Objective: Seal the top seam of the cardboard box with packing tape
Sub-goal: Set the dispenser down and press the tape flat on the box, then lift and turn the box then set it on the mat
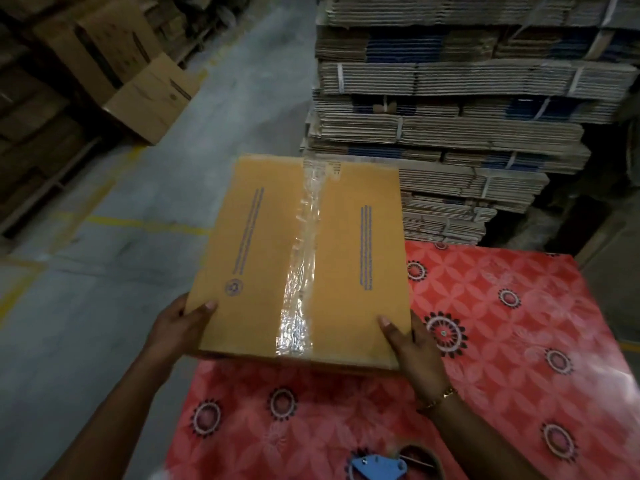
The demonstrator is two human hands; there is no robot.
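A tan cardboard box is held over the far left corner of a table. A strip of clear packing tape runs along its top centre seam from the far edge to the near edge. My left hand grips the box's near left corner, thumb on top. At the near right corner my right hand grips it the same way. A blue tape dispenser with a roll of tape lies on the table near the bottom edge, partly behind my right forearm.
The table carries a red patterned cloth. A tall stack of bundled flat cartons stands right behind it. Grey concrete floor with yellow lines lies to the left, with brown boxes at the far left.
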